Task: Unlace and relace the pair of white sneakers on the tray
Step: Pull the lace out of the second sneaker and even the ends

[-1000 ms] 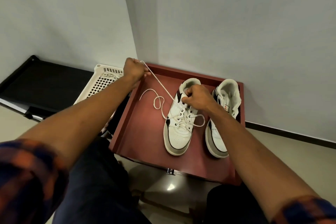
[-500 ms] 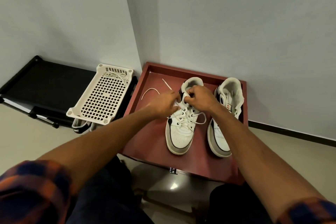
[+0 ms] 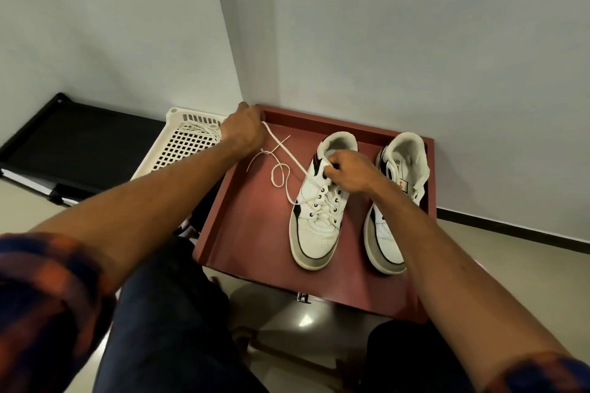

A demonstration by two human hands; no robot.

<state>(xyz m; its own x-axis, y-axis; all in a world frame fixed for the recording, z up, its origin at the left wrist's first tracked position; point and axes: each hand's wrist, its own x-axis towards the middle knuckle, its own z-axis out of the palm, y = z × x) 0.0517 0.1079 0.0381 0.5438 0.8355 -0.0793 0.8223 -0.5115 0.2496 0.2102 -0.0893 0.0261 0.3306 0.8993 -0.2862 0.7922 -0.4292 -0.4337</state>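
Lace (image 3: 293, 158) vanishes inside left hand (image 3: 244, 132).

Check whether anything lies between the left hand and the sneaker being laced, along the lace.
Nothing visible does. The lace runs taut from the left hand over the tray to the sneaker, which the right hand grips.

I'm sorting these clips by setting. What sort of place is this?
Probably a plain indoor room corner, perhaps a home: two bare grey walls meet, a beige hard floor, and a red tray with white sneakers beside a white plastic basket.
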